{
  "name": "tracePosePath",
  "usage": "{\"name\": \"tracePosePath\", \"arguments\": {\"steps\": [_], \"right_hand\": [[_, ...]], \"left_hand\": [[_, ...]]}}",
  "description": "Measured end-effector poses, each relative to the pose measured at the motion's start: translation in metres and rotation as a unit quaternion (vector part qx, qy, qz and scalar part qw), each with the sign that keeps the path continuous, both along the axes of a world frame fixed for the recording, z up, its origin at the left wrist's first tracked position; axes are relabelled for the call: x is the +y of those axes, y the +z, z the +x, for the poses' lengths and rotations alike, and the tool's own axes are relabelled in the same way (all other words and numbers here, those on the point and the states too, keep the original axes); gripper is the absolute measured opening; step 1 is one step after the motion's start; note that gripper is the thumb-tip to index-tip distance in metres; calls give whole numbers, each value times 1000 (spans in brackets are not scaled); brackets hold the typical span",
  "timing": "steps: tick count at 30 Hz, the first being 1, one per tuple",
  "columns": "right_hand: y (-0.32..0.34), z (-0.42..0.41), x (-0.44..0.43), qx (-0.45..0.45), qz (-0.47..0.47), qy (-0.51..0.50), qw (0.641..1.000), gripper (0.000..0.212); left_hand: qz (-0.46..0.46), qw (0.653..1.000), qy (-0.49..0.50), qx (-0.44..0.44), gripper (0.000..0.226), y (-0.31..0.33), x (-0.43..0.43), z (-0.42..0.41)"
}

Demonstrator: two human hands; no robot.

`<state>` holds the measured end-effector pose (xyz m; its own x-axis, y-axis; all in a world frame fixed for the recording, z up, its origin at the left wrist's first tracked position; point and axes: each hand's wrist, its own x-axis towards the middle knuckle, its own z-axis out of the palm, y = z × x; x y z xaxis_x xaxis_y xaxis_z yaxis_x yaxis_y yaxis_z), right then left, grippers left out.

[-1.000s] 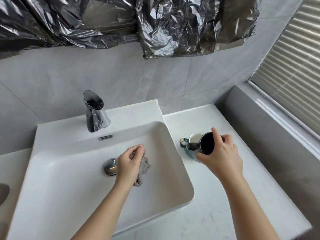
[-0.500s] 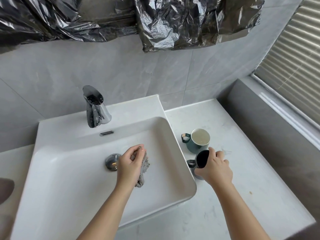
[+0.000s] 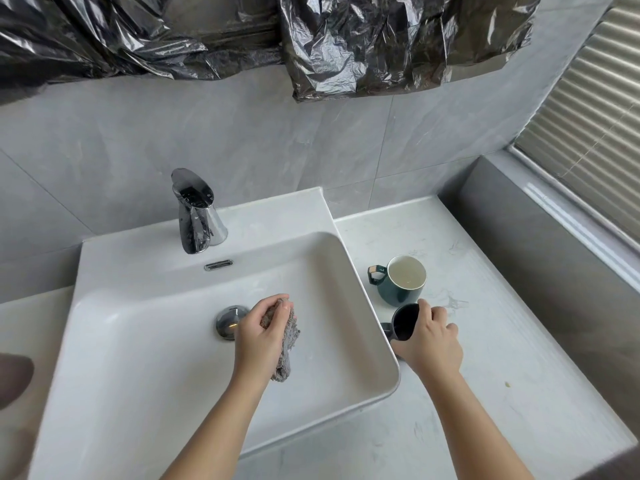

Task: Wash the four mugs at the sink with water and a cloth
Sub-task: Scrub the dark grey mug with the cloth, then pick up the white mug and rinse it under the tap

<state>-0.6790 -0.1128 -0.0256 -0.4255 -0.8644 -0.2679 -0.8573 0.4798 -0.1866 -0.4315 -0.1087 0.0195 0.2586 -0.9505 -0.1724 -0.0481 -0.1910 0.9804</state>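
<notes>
My left hand (image 3: 263, 332) grips a wet grey cloth (image 3: 290, 341) over the white sink basin (image 3: 145, 348), just right of the drain plug (image 3: 228, 320). My right hand (image 3: 431, 341) holds a dark mug (image 3: 403, 322) by its rim on the counter, right beside the sink's right edge; its handle points left. Behind it a dark green mug (image 3: 400, 282) with a pale inside stands upright on the counter. No other mug is clearly in view.
A chrome tap (image 3: 195, 213) stands at the back of the sink, with no water running. The white counter (image 3: 502, 358) extends right to a grey ledge (image 3: 540, 244) under a window blind. Crumpled black plastic (image 3: 381, 46) hangs on the wall above.
My right hand has brought the dark mug down and towards me, from in front of the green mug to the counter beside the sink edge. My left hand has kept its place with the cloth.
</notes>
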Motion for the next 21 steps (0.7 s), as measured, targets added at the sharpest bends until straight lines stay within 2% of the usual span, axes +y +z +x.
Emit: {"name": "tracePosePath", "arguments": {"steps": [4,5,8,10,11,13,14,16,18,19,20,21], "right_hand": [[12,-4,-1,-50,61,25,997,106],[21,-3,-2,-60,60,28,996,107],[51,17,0,-74,-58,55,994,89],[66,44,3,-133,-144,102,975,74],[72,60,4,-189,-150,129,962,67],[76,96,6,-373,-83,131,915,55],[78,113,8,-482,-30,106,869,51],[80,141,10,-598,55,67,797,41],[80,159,11,-593,44,100,798,9],[82,165,10,-579,16,117,807,9],[82,169,8,-569,-16,128,812,17],[86,173,6,-575,-41,133,806,22]], "left_hand": [[8,999,-5,31,33,0,2,3],[16,999,-9,44,36,2,2,5],[29,995,-17,98,47,7,4,10],[23,991,-11,134,44,13,5,14],[18,989,-9,147,36,17,5,16],[17,982,-3,186,15,30,8,19],[16,980,2,199,15,35,9,23],[15,975,18,221,21,41,12,34],[5,969,47,244,25,46,17,52],[0,966,64,251,30,47,19,63],[-4,966,82,243,35,47,23,75],[-6,969,97,228,34,48,26,88]]}}
